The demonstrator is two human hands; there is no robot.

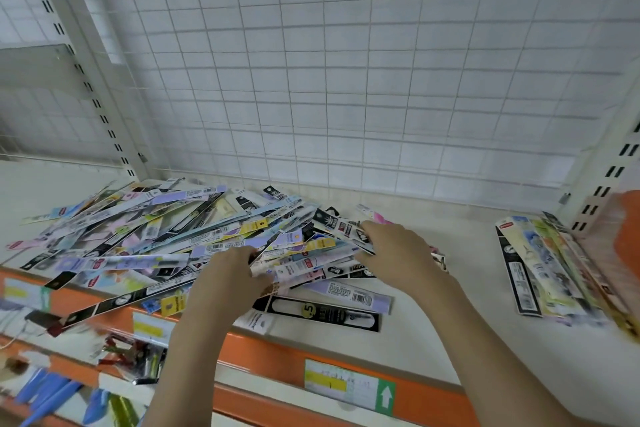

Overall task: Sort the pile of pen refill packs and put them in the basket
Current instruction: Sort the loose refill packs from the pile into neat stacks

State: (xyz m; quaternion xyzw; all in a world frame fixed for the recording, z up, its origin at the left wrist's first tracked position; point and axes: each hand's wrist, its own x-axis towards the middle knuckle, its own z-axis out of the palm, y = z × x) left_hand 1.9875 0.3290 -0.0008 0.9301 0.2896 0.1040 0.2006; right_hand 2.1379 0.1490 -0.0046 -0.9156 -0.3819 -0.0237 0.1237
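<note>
A big loose pile of long, flat pen refill packs [156,236] covers the left half of a white shelf [450,305]. My left hand [228,274] grips a bunch of packs at the pile's near right edge. My right hand [391,250] holds the far end of the same bunch, fingers curled over the packs. A black pack [322,312] and a lilac pack [353,295] lie flat just in front of my hands. At the far right a sorted stack of packs [540,270] lies against an orange basket [620,232], only partly in view.
A white wire grid panel [346,80] backs the shelf, with slotted uprights at both sides. The shelf's orange front edge [284,357] carries price labels. Below it on the left hang more goods, blue and dark packages [131,357].
</note>
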